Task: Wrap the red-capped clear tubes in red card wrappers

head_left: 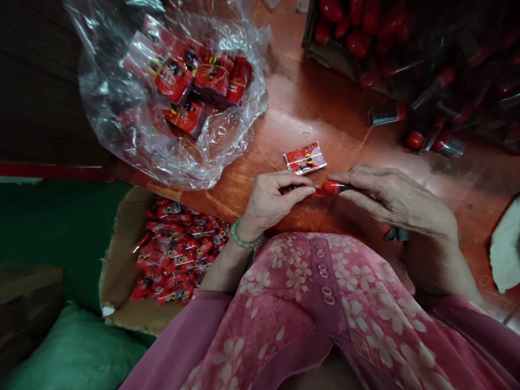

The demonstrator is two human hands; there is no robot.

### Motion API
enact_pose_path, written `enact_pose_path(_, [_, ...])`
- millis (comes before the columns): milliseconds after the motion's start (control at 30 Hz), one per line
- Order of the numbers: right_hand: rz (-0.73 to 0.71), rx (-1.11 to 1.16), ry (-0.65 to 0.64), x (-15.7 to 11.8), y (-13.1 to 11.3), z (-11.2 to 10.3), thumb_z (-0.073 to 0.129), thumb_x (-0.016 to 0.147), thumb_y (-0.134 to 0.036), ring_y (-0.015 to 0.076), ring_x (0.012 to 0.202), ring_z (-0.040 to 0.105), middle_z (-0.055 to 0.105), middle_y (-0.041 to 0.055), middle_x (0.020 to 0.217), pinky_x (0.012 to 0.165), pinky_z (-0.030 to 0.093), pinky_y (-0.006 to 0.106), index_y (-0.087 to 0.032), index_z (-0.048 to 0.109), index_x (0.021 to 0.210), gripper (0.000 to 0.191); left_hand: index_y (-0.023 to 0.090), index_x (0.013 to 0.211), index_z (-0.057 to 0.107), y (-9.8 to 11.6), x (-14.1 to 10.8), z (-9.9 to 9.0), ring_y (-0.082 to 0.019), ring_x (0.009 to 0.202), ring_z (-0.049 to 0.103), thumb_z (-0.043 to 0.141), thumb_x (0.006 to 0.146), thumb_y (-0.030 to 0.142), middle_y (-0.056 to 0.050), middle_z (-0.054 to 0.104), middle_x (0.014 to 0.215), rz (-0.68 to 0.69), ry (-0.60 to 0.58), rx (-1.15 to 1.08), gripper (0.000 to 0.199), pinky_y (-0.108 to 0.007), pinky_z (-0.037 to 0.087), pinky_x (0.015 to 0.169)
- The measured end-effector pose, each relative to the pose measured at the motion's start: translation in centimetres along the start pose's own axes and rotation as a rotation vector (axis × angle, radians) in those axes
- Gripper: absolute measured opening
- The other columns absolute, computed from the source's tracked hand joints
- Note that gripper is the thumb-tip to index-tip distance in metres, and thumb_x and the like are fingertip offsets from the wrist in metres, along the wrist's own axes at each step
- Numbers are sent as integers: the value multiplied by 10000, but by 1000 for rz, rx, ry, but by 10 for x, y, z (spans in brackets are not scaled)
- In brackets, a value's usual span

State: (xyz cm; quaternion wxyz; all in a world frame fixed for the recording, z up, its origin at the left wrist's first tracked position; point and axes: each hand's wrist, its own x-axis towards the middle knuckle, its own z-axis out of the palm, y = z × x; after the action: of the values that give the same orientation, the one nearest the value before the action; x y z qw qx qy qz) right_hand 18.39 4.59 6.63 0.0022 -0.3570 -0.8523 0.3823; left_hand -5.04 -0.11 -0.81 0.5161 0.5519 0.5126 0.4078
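My left hand [271, 201] is closed, its thumb and fingers pinching a small red printed wrapper [295, 189]. My right hand [393, 198] grips a small tube with a rounded red cap [331, 187]; the cap points left, at the wrapper, and the fingers hide most of the tube's body. Whether cap and wrapper touch, I cannot tell. Just beyond my left fingers lies a flat stack of red printed wrappers [305, 158] on the reddish-brown table [282, 113].
A clear plastic bag [224, 156] holding banded wrapper bundles lies at the back left. Below the table's left edge, a cardboard box [120, 253] contains many wrapped red pieces. Red-capped clear tubes [386, 115] lie at the right, near a dark box of them. Pale cloth [514, 241] lies far right.
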Motion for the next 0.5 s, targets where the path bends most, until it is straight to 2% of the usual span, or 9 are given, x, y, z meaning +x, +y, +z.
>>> enact_pose_path(133, [-1, -86, -74, 2, -4, 0, 420, 1059, -334, 257, 961, 730, 763, 123, 1138, 829, 525, 361, -175, 648, 1312, 376, 166, 841, 814, 0, -3, 5, -114, 678, 697, 758, 835, 273, -43, 797, 801, 90, 16, 96, 121, -219, 529, 679])
enact_pose_path(233, [-21, -58, -136, 5, -3, -2, 402, 1064, -358, 246, 924, 730, 768, 125, 1117, 805, 523, 349, -148, 677, 1246, 391, 156, 843, 809, -1, -6, 8, -119, 689, 702, 742, 854, 280, -51, 794, 804, 113, 8, 151, 142, -222, 529, 679])
enact_pose_path(367, [-9, 51, -192, 9, 6, -2, 416, 1057, -371, 204, 888, 735, 788, 62, 1097, 787, 525, 310, -220, 699, 1240, 370, 168, 840, 808, -1, -8, 8, -115, 680, 713, 722, 869, 259, -36, 802, 808, 81, -64, 96, 129, -213, 538, 675])
enact_pose_path(500, [-12, 159, -289, 14, 11, 0, 444, 1045, -392, 194, 880, 739, 795, 46, 1068, 783, 528, 303, -239, 723, 1221, 363, 173, 829, 810, -1, -8, 8, -118, 678, 719, 709, 877, 265, -33, 804, 798, 56, -105, 63, 145, -215, 546, 675])
